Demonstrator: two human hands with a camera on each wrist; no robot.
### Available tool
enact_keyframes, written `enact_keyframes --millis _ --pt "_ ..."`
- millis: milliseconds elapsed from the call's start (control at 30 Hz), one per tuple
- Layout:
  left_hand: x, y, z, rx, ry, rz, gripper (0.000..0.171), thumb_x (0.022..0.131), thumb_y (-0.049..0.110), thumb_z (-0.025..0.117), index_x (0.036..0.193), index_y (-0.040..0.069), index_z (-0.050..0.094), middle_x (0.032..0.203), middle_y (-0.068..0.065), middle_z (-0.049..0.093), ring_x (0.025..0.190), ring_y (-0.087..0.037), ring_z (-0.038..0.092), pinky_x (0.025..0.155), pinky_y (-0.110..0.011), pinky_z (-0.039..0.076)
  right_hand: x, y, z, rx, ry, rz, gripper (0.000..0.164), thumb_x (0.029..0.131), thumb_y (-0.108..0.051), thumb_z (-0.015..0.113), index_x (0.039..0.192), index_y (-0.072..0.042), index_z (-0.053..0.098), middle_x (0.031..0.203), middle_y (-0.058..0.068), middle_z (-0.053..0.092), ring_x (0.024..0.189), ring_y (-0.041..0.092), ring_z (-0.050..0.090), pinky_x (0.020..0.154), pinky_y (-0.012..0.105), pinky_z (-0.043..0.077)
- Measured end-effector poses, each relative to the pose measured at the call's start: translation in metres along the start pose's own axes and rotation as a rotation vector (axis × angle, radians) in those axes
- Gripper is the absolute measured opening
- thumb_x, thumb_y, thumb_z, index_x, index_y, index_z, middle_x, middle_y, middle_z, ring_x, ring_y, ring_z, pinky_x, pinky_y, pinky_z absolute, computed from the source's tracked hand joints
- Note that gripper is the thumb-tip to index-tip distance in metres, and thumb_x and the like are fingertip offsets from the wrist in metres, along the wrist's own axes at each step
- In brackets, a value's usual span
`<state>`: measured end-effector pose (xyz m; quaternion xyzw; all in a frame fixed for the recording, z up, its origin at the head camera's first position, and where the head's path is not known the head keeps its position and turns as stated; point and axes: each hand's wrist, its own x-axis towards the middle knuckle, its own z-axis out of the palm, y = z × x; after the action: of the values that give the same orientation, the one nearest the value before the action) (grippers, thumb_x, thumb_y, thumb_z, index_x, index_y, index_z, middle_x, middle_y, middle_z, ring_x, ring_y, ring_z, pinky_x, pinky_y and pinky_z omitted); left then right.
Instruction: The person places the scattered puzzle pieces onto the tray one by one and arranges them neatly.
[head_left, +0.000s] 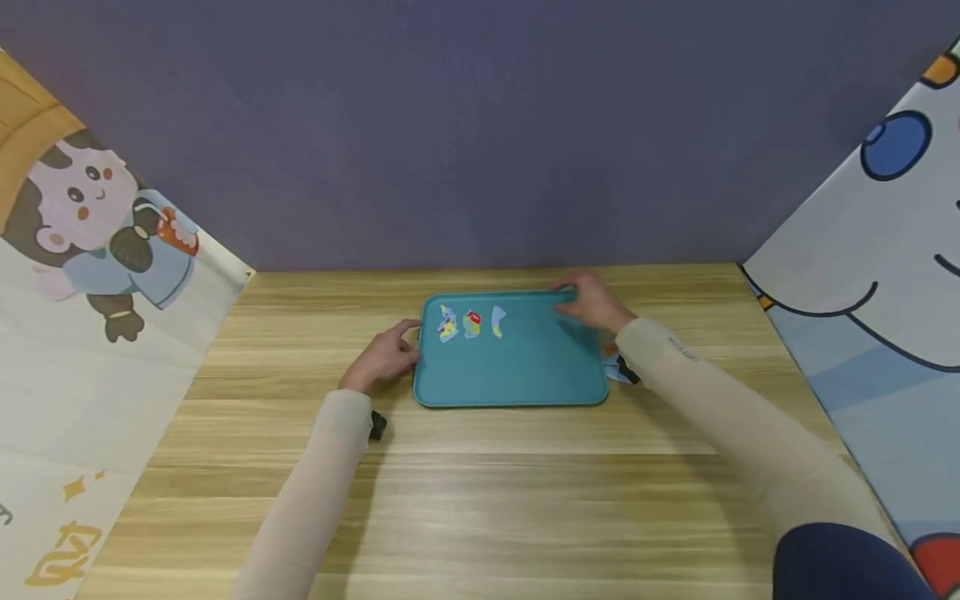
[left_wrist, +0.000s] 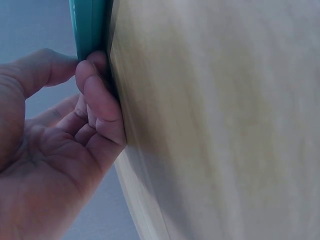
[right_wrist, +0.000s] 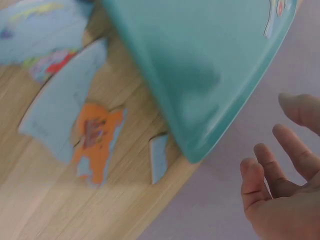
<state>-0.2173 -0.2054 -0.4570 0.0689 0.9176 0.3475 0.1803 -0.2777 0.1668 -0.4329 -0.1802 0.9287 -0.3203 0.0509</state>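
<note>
A teal rectangular tray [head_left: 517, 375] lies on the wooden table with three flat, colourful puzzle pieces near its upper left: a blue and yellow one [head_left: 447, 325], a red and yellow one [head_left: 472, 323] and a curved pale one [head_left: 497, 322]. My left hand [head_left: 386, 354] is at the tray's left edge, thumb and curled fingertips pinching the rim in the left wrist view. Over the far right corner is my right hand [head_left: 592, 302]. The right wrist view shows its fingers [right_wrist: 290, 150] loosely spread, apart from the rim and holding nothing.
Beside the tray's right edge, several more puzzle pieces lie on the table, among them an orange one [right_wrist: 97, 140] and a curved light-blue one [right_wrist: 65, 102]; my right forearm partly covers them in the head view. A dark partition [head_left: 480, 142] rises behind the table, with printed panels at both sides.
</note>
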Motion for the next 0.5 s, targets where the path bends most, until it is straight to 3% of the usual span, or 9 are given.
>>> enact_keyframes --millis 500 --pt "0.002 -0.002 0.001 0.029 0.018 0.022 0.060 0.088 0.009 0.057 0.144 0.011 0.035 0.084 -0.009 0.065 0.068 -0.017 0.060 0.065 -0.032 0.046 -0.015 0.040 -0.020 -0.012 0.018 0.003 0.040 0.085 -0.004 0.067 0.124 0.003 0.057 0.129 0.025 0.048 0.123 0.044 0.035 0.096 0.056 0.033"
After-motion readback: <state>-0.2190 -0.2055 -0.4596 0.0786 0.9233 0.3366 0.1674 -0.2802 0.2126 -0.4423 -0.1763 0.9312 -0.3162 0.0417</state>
